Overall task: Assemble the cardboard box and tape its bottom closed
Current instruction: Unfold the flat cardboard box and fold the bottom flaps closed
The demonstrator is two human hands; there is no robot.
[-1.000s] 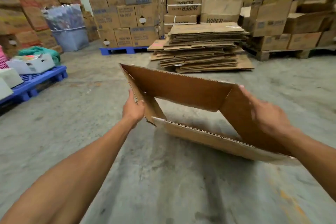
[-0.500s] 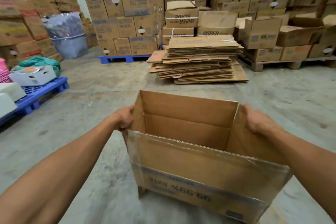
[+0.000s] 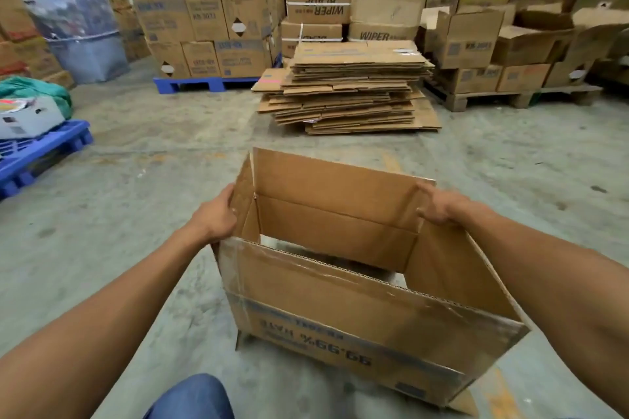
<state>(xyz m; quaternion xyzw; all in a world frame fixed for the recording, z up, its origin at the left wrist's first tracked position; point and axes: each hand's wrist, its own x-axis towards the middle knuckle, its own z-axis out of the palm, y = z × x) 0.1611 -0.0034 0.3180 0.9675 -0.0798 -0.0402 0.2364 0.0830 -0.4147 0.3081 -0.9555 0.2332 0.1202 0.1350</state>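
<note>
A brown cardboard box (image 3: 340, 309) stands squared open on the concrete floor in front of me, printed side toward me with the print upside down. Its upper flaps stand up, and floor shows through the inside. My left hand (image 3: 214, 218) grips the left end flap near its top edge. My right hand (image 3: 442, 204) holds the right end flap, fingers curled over its edge. Old clear tape runs along the near wall. No tape roll is in view.
A stack of flattened cartons (image 3: 350, 88) lies on the floor beyond the box. Walls of stacked boxes stand on a blue pallet (image 3: 204, 83) and a wooden pallet (image 3: 510, 97) behind. Another blue pallet (image 3: 41, 153) sits at left. My knee (image 3: 194, 398) shows at the bottom.
The carton went from a tilted, half-flattened sleeve held in the air to a squared box standing on the floor. Both hands shifted onto its end flaps.
</note>
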